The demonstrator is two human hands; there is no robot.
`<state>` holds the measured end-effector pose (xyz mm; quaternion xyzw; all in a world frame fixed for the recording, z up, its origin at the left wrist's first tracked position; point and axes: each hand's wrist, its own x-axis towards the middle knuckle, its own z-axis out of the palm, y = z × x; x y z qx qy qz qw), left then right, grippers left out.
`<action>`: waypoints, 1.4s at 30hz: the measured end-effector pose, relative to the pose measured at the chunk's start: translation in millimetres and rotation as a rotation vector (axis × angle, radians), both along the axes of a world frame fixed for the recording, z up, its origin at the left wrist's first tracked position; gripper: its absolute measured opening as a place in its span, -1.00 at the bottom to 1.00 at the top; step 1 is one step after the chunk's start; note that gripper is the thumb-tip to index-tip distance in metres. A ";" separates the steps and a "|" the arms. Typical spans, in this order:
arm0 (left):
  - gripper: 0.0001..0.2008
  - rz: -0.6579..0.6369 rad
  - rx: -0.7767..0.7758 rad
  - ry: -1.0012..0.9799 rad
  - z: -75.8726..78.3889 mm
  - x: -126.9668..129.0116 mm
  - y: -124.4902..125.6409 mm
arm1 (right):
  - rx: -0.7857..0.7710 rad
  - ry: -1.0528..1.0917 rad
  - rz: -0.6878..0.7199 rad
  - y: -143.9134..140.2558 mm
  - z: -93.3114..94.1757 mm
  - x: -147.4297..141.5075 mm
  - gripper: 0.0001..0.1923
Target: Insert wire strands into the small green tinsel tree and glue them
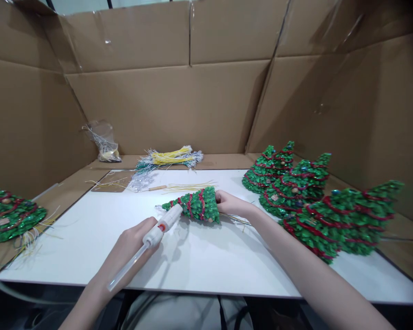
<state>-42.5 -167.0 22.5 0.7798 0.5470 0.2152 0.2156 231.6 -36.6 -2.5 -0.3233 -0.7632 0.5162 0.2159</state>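
Tinsel tree (195,205) lies on its side at frame centre on white tabletop (206,261), base pinched by right hand (229,203). Left hand (132,245), grip wrapped around white glue gun (151,238), nozzle touching tree's tip. Finished trees (316,201) clustered right of frame; wire bundles (172,158) upper centre.

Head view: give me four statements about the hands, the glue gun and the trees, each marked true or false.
1. The left hand holds a white glue gun. True.
2. The right hand grips the small green tree at its tip. False: it holds the wide base end; the tip points towards the glue gun.
3. Finished trees are grouped on the right of the white board. True.
4. The held tree stands upright. False: it lies on its side.
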 end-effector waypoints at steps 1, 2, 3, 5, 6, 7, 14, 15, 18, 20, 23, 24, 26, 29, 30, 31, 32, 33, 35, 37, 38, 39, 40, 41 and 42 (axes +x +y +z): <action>-0.84 -0.002 -0.004 0.016 1.1 0.2 -0.2 | -0.001 0.000 -0.003 -0.4 0.5 -0.2 -0.82; -0.85 -0.005 -0.009 0.030 2.2 0.3 -0.4 | -0.005 0.000 -0.004 -0.7 0.9 -0.3 -0.82; -0.85 -0.011 -0.014 0.041 3.3 0.5 -0.6 | -0.011 -0.002 -0.003 -0.8 1.2 -0.4 -0.81; -0.84 -0.022 -0.026 0.052 5.0 0.8 -1.0 | -0.025 -0.006 -0.001 -0.8 0.8 -0.3 -0.80; -0.83 -0.022 -0.031 0.050 5.4 0.8 -1.3 | -0.030 -0.008 0.001 -0.5 0.3 -0.1 -0.80; -0.83 -0.019 -0.035 0.043 5.5 0.9 -1.6 | -0.032 -0.009 0.002 -0.2 -0.3 0.0 -0.80; -0.82 -0.007 -0.015 0.009 0.9 0.7 -3.2 | 0.002 0.004 -0.012 0.0 -0.3 -0.1 -0.81; -0.82 -0.003 -0.009 0.008 -0.2 0.7 -3.1 | -0.003 0.003 -0.011 -0.4 0.2 -0.2 -0.81; -0.80 0.010 0.015 -0.007 -3.8 0.3 -2.5 | -0.013 -0.004 -0.013 -1.1 0.8 -0.1 -0.82; -0.78 0.016 0.016 -0.010 -5.6 0.0 -2.0 | -0.008 -0.006 -0.021 -1.0 0.4 0.0 -0.84; -0.76 0.018 0.004 -0.008 -4.5 0.4 -2.1 | 0.003 -0.006 -0.028 -0.6 -0.2 -0.1 -0.86; -0.76 0.013 -0.002 -0.007 -3.2 0.9 -2.4 | 0.007 -0.007 -0.029 -0.5 -0.4 -0.2 -0.87; -0.76 0.003 -0.016 -0.001 0.3 2.3 -3.5 | 0.008 -0.006 -0.033 -0.5 -0.3 -0.3 -0.87; -0.76 0.015 -0.031 0.003 3.9 4.5 -5.0 | -0.008 -0.010 -0.033 -0.8 0.1 -0.4 -0.85; -0.76 0.022 -0.034 0.003 4.2 4.8 -5.3 | -0.011 -0.010 -0.033 -0.9 0.2 -0.4 -0.85; -0.76 0.026 -0.036 0.003 3.8 5.0 -5.4 | -0.010 -0.010 -0.034 -0.9 0.4 -0.4 -0.85; -0.76 0.027 -0.037 0.003 3.0 4.8 -5.4 | -0.006 -0.010 -0.035 -0.9 0.5 -0.5 -0.86; -0.76 0.029 -0.033 0.000 1.7 4.5 -5.3 | -0.002 -0.008 -0.039 -0.9 0.6 -0.6 -0.86; -0.76 0.026 -0.026 -0.011 -1.6 3.6 -4.9 | 0.000 -0.006 -0.041 -0.9 0.8 -0.7 -0.86; -0.76 0.027 -0.017 -0.030 -5.0 2.8 -4.8 | -0.006 -0.006 -0.037 -1.1 1.1 -0.9 -0.87; -0.75 0.029 -0.013 -0.039 -6.5 2.5 -4.8 | -0.008 -0.005 -0.035 -1.3 1.2 -1.0 -0.87; -0.75 0.032 -0.010 -0.045 -7.7 2.3 -4.9 | -0.009 -0.004 -0.033 -1.5 1.2 -1.1 -0.87; -0.75 0.036 -0.006 -0.049 -8.6 2.3 -5.1 | -0.011 -0.004 -0.032 -1.7 1.3 -1.3 -0.88; -0.74 0.038 -0.003 -0.050 -9.2 2.3 -5.2 | -0.013 -0.005 -0.032 -1.9 1.3 -1.5 -0.88; -0.74 0.036 -0.004 -0.050 -9.5 2.3 -5.4 | -0.015 -0.007 -0.032 -2.1 1.3 -1.7 -0.88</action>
